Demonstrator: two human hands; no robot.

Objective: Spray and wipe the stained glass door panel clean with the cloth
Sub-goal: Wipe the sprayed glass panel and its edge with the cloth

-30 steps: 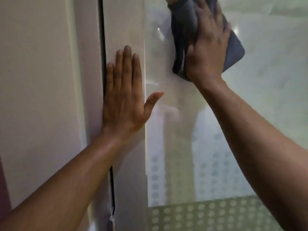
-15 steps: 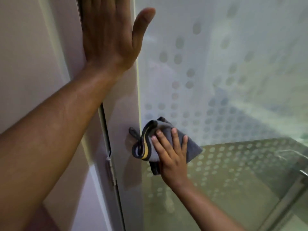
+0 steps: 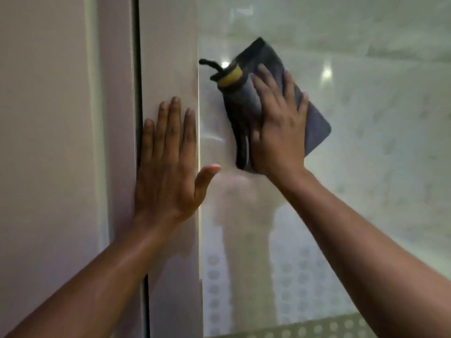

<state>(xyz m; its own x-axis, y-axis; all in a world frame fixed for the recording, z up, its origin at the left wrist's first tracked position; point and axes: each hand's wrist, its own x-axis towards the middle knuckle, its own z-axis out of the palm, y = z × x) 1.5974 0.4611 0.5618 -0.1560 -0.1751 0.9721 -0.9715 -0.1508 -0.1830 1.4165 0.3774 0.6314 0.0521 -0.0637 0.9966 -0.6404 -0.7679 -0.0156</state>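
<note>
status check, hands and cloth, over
Left hand flat on door frame. Right hand flat, pressing cloth to glass panel. Nothing seen blocking the wipe.

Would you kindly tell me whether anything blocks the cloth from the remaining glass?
Nothing visible does. The right hand presses the cloth flat on the glass panel; the left hand rests on the door frame, only its thumb overlapping the glass edge.

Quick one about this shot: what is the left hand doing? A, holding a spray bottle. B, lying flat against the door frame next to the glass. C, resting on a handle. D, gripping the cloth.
B: the left hand lies flat, fingers straight, on the door frame, while the right hand presses the cloth to the glass panel.
</note>
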